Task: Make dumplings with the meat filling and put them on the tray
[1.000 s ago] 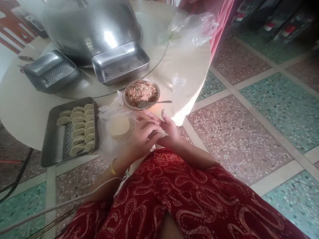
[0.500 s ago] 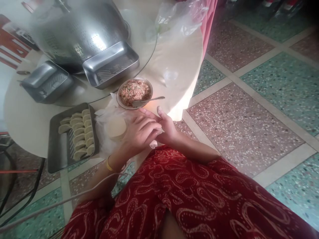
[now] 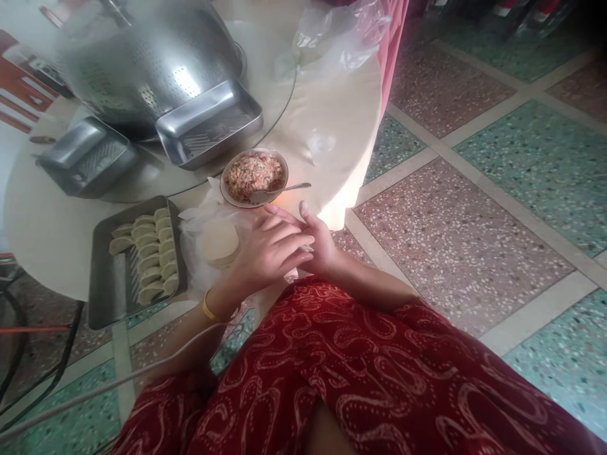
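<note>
Head view: left hand lies over right hand, fingers closed together around a dumpling wrapper; only its edge shows. Wrapper stack sits just left, on plastic. Filling bowl with spoon just beyond. Dumpling tray further left on the surface.

three metal trays, one bowl, one spoon, one colander
</note>
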Available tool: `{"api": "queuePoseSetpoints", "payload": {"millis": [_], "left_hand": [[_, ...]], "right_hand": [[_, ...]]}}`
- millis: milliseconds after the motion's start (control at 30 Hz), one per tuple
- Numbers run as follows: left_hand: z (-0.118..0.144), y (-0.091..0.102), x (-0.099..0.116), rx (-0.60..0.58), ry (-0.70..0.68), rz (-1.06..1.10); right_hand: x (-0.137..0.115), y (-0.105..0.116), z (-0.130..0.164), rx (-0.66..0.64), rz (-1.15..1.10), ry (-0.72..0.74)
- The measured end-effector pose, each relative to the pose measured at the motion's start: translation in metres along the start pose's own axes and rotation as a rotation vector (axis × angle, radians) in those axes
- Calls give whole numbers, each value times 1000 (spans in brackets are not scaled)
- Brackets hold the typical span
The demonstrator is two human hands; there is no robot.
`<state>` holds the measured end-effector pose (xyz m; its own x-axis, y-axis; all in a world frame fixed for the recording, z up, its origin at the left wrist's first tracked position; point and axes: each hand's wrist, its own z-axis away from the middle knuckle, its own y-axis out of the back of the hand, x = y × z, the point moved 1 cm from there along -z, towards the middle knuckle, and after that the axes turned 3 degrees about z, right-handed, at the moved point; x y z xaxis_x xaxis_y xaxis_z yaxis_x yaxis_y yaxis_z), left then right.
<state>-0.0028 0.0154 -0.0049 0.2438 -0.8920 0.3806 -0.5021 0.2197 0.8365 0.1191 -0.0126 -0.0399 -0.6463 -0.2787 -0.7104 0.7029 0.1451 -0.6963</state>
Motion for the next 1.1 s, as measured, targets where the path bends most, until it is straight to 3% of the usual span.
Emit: {"api": "queuePoseSetpoints", "payload": {"millis": [167,267,367,533,667,867,1100], "left_hand": [[-8,-2,1,-12,109,246],[-11,-3,4,-8,104,275],[-8,-1,4,21,57,168],[2,4,-1,201,29,11],[7,1,-2,175,66,-49],[9,-1,5,240,-117,-242],[3,2,3,252,-151,-246]], "right_hand": [[1,-1,-1,26,-69,-30],[1,-2,-2,-18,-141,-17],[-2,-2,-1,-1,-188,-31],[-7,-4,3,34,-219,-79],[-7,-5,3,74,-179,-88],[-9,-8,2,42,-373,-97],[-12,-10,3,85,-455,-115]]}}
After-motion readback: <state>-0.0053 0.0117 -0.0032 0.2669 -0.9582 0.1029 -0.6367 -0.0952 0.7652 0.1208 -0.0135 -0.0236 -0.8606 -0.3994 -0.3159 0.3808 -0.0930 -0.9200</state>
